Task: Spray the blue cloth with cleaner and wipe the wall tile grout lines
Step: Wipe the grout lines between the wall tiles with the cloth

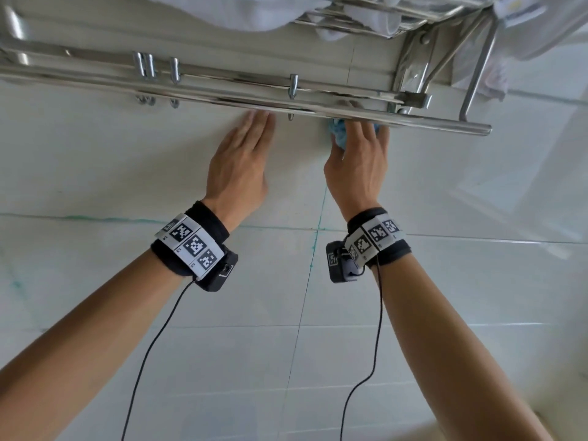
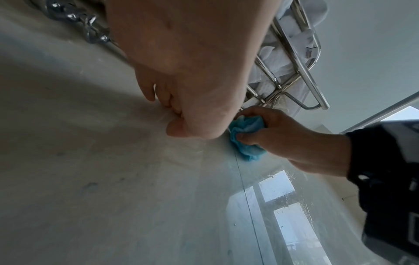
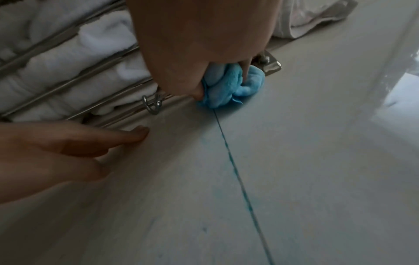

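A bunched blue cloth is pressed against the white tiled wall just under the chrome towel rack. My right hand grips the cloth, fingers curled round it, at the top of a vertical grout line that is stained blue-green. My left hand lies flat on the tile to the left of it, fingers straight, holding nothing. No spray bottle is in view.
The chrome towel rack with hooks juts out over both hands; white towels lie on its shelf. A horizontal grout line with blue-green stain runs below the hands. Glossy tiles stretch downward.
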Action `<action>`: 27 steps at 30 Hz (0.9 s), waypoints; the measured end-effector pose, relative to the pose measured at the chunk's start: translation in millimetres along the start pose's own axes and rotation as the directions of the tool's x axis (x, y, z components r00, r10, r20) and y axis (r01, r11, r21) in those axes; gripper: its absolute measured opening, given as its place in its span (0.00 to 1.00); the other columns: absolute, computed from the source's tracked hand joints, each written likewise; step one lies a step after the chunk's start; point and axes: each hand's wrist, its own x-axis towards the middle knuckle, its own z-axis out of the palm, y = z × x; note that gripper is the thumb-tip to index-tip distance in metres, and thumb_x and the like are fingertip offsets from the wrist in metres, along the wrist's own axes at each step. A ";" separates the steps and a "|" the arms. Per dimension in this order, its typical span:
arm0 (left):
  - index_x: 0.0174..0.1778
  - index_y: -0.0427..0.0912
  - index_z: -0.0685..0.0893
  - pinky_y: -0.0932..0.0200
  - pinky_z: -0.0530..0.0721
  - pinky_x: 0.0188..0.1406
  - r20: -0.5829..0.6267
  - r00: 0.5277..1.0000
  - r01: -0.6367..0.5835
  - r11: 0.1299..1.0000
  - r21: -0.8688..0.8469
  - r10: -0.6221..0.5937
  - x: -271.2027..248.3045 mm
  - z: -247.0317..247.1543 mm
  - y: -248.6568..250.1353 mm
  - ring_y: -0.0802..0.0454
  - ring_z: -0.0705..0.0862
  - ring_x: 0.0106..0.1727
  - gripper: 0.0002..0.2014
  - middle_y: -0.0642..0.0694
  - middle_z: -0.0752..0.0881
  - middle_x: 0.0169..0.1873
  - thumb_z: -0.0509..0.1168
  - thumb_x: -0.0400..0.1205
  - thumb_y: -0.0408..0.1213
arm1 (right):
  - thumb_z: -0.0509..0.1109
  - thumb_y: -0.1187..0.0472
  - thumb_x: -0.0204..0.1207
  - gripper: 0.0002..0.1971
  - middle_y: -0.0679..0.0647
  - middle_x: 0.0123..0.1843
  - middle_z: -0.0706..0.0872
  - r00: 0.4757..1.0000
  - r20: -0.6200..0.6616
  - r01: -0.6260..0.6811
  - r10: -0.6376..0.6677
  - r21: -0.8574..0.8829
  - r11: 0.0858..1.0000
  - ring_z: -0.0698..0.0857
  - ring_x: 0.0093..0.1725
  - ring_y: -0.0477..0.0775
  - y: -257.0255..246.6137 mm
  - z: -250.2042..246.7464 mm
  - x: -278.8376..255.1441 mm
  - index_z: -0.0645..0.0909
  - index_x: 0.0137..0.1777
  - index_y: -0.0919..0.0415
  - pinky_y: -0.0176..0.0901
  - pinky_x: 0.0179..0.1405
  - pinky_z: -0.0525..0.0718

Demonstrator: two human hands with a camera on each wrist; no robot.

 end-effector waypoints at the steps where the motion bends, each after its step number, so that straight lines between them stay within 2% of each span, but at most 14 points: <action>1: 0.90 0.35 0.60 0.45 0.61 0.90 0.006 1.000 -0.001 1.000 -0.005 0.001 0.1 -0.5 -0.2 0.41 0.58 0.91 0.40 0.38 0.63 0.89 0.60 0.78 0.22 | 0.70 0.73 0.73 0.18 0.52 0.56 0.88 1.000 0.000 0.001 -0.001 -0.025 1.000 0.80 0.60 0.67 -2.0 2.7 1.4 0.85 0.61 0.58 0.52 0.38 0.84; 4: 0.91 0.36 0.58 0.46 0.58 0.91 0.039 0.999 0.018 1.000 -0.011 -0.018 0.1 -3.4 -0.2 0.43 0.56 0.92 0.39 0.40 0.60 0.90 0.59 0.80 0.23 | 0.66 0.75 0.69 0.20 0.49 0.53 0.87 1.000 0.015 0.013 -0.012 -0.079 0.997 0.79 0.62 0.69 -8.4 7.8 -5.2 0.84 0.58 0.56 0.51 0.33 0.82; 8: 0.93 0.39 0.52 0.49 0.52 0.92 0.098 0.994 0.044 0.999 -0.023 -0.041 -2.3 -7.2 2.0 0.46 0.49 0.93 0.39 0.43 0.51 0.92 0.58 0.84 0.24 | 0.65 0.75 0.70 0.25 0.43 0.67 0.86 0.999 0.039 -0.022 0.026 -0.088 0.996 0.78 0.60 0.67 -10.3 12.5 -29.9 0.83 0.65 0.54 0.45 0.34 0.75; 11: 0.93 0.41 0.49 0.49 0.49 0.92 0.146 0.988 0.061 0.995 -0.080 -0.049 -5.1 -7.7 3.2 0.47 0.45 0.93 0.40 0.46 0.46 0.93 0.56 0.84 0.22 | 0.66 0.76 0.71 0.26 0.44 0.69 0.86 0.995 0.099 0.015 -0.004 -0.106 0.994 0.77 0.59 0.67 -9.3 9.9 -48.4 0.85 0.67 0.54 0.47 0.35 0.79; 14: 0.93 0.40 0.51 0.49 0.50 0.92 0.150 0.988 0.051 0.993 -0.111 -0.034 -5.2 -5.4 1.8 0.46 0.46 0.93 0.40 0.45 0.47 0.93 0.57 0.84 0.22 | 0.66 0.77 0.71 0.25 0.44 0.65 0.87 0.991 0.130 0.022 -0.014 -0.055 0.998 0.78 0.58 0.64 -9.8 -1.0 -35.3 0.84 0.64 0.53 0.51 0.34 0.82; 18: 0.92 0.38 0.56 0.48 0.53 0.91 0.109 0.994 0.026 0.994 -0.108 -0.014 -6.6 -2.5 1.4 0.44 0.51 0.93 0.39 0.43 0.53 0.92 0.58 0.82 0.22 | 0.66 0.76 0.72 0.25 0.42 0.64 0.87 0.997 0.072 -0.015 0.018 -0.045 0.999 0.78 0.61 0.62 -13.6 -1.8 -14.7 0.84 0.64 0.52 0.51 0.32 0.83; 22: 0.93 0.41 0.50 0.50 0.48 0.92 0.119 0.992 0.051 0.995 -0.088 -0.040 -7.9 -3.0 2.9 0.48 0.46 0.93 0.42 0.46 0.48 0.93 0.56 0.82 0.20 | 0.65 0.76 0.72 0.27 0.41 0.72 0.85 0.998 0.034 -0.044 0.045 -0.040 0.998 0.77 0.65 0.66 -10.0 12.7 -39.2 0.84 0.68 0.52 0.48 0.35 0.83; 27: 0.93 0.42 0.47 0.53 0.43 0.91 0.120 0.990 0.088 0.994 -0.058 -0.080 -8.7 -1.1 10.7 0.49 0.44 0.93 0.42 0.46 0.45 0.93 0.55 0.83 0.21 | 0.67 0.78 0.71 0.29 0.38 0.73 0.84 0.989 0.041 -0.140 0.139 0.021 0.990 0.76 0.65 0.63 -9.8 20.7 -72.3 0.84 0.68 0.51 0.44 0.38 0.82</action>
